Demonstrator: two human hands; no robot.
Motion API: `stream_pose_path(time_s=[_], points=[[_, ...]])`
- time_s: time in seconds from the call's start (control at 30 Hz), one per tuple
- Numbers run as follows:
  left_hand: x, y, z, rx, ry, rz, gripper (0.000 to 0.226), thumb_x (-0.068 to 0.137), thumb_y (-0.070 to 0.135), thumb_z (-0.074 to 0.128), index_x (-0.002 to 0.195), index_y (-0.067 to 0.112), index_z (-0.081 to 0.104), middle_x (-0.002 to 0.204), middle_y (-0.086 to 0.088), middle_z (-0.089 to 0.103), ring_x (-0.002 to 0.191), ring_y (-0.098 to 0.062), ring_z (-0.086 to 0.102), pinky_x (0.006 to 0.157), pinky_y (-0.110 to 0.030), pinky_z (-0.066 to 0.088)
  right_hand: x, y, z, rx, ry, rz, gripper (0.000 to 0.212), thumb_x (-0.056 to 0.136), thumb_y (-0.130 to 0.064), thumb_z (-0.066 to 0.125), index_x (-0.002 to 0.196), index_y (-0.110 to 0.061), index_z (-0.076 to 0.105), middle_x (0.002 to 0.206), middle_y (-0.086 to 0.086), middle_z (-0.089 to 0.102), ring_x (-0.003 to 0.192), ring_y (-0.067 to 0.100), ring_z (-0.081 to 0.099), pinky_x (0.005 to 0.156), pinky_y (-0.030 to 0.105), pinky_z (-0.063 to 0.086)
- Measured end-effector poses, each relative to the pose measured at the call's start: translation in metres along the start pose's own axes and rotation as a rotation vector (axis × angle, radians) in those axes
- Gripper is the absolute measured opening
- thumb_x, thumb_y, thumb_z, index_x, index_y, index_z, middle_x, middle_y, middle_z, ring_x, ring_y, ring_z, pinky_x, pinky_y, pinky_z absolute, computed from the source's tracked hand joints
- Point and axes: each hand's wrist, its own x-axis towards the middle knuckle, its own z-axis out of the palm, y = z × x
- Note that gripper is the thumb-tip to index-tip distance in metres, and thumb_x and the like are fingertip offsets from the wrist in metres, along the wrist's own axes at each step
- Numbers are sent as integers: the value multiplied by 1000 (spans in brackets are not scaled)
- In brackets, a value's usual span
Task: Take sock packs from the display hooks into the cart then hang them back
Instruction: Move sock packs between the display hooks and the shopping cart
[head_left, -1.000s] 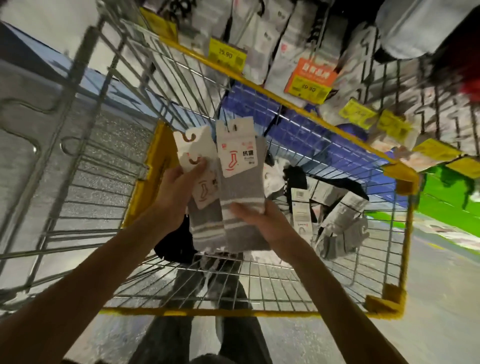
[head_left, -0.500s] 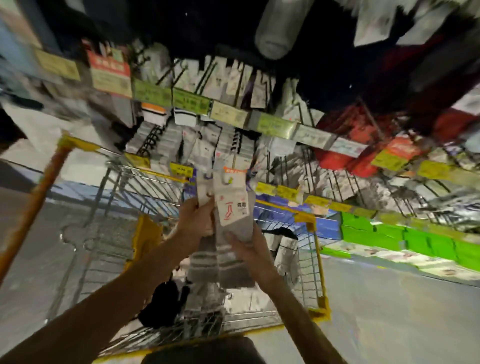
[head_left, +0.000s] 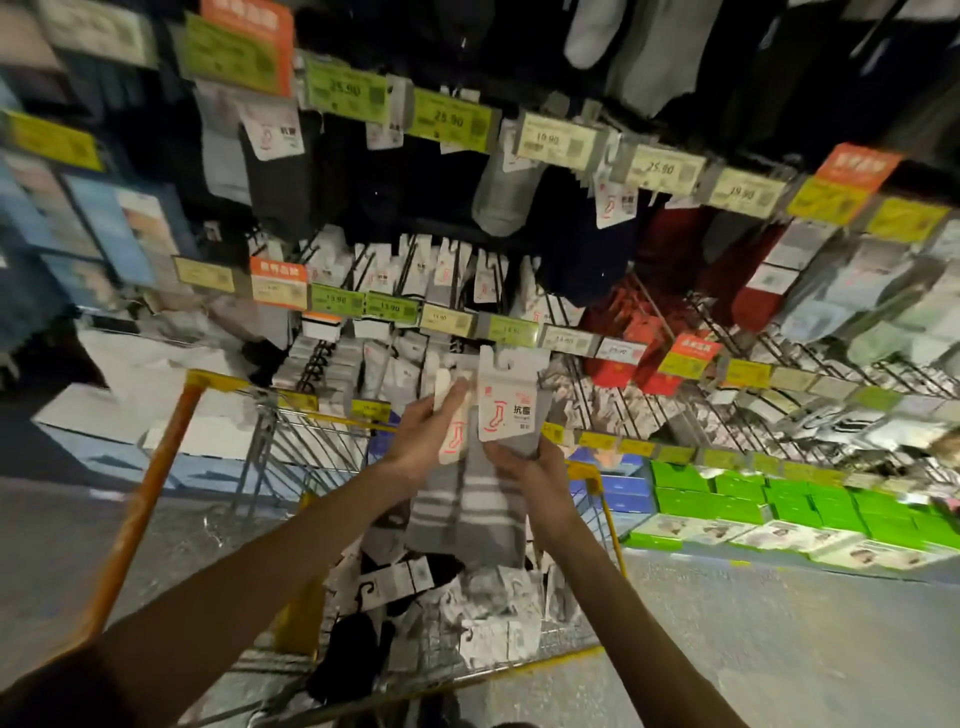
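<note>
Wire display hooks (head_left: 649, 410) stood just above the cart (head_left: 218, 383). Two grey sock packs (head_left: 467, 509) were held upright, cards uppermost, long axis vertical. Left hand (head_left: 415, 447) pinched one card; right hand (head_left: 530, 473) gripped the higher pack, nearest the hooks, in curled fingers (head_left: 501, 458).

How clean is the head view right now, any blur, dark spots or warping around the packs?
Head view: sock packs in the left hand and right hand are fairly sharp at centre; the frame's edges are motion-smeared; upper rack is very dark; central price tags read, outer ones blur; shelf rows bow from the wide lens.
</note>
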Motion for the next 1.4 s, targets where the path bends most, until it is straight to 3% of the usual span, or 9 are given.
stream_pose_path(time_s=[0.1, 0.27, 0.4, 0.47, 0.67, 0.87, 1.03, 1.17, 1.4], points=[[-11, 0, -18, 84, -85, -35, 41, 94, 50, 55, 110, 14, 68, 97, 7, 69, 105, -18, 62, 89, -32, 45, -1, 0, 8, 44, 8, 35, 34, 82, -2, 70, 115, -8, 64, 98, 5, 74, 76, 16, 72, 55, 25, 54], [-8, -14, -31, 41, -99, -112, 12, 80, 25, 80, 86, 18, 71, 101, -8, 75, 76, -6, 68, 60, -12, 52, 7, 12, 26, -36, -103, -27, 53, 83, 2, 66, 130, -12, 48, 120, 12, 66, 103, 23, 66, 77, 30, 57], [10, -27, -41, 48, -74, -133, 27, 76, 21, 84, 101, 14, 75, 100, -5, 77, 91, -19, 73, 77, -28, 59, 25, 22, 31, -45, -170, 88, 54, 90, -4, 65, 137, -12, 41, 129, 10, 61, 113, 22, 61, 89, 28, 55], [20, -34, -43, 23, -44, -136, 27, 78, 14, 82, 104, 10, 74, 101, -6, 76, 93, -21, 72, 73, -26, 59, 39, 25, 26, -19, -153, 154, 53, 86, -31, 72, 133, -15, 52, 125, 6, 66, 116, 24, 62, 97, 38, 51], [62, -47, -52, 36, -34, -211, 30, 74, 6, 83, 103, 4, 74, 104, -12, 75, 93, -25, 74, 80, -36, 61, 117, 26, 31, -115, -12, 242, 46, 74, -49, 79, 103, -16, 66, 98, 10, 74, 90, 24, 69, 79, 41, 54], [111, -43, -46, 156, -1, -245, 16, 78, 16, 82, 86, 20, 69, 95, -2, 75, 61, 1, 69, 58, -18, 57, 199, 31, 44, -15, 68, 307, 15, 85, -13, 74, 82, -12, 60, 53, -5, 64, 56, 15, 62, 58, 28, 52], [142, -47, -50, 257, 66, -269, 92, 46, 66, 79, 114, 7, 62, 109, -10, 65, 97, -20, 66, 89, -37, 55, 231, 40, 47, 58, 124, 206, 28, 85, -1, 70, 68, -19, 57, 57, -9, 65, 53, 7, 58, 58, 27, 50], [163, -51, -52, 213, 127, -292, 25, 74, 31, 84, 84, 15, 67, 89, -5, 73, 60, 2, 68, 53, -13, 53, 250, 40, 56, 114, 137, 224, 23, 84, -4, 73, 70, -19, 62, 58, -7, 68, 52, 7, 63, 57, 25, 52], [194, -46, -63, 276, 195, -219, 27, 68, 39, 88, 84, 26, 69, 77, 13, 70, 73, -3, 68, 58, -17, 54, 275, 43, 59, 230, 125, 223, 15, 81, 9, 68, 81, -6, 70, 71, 4, 74, 67, 20, 72, 63, 35, 58]])
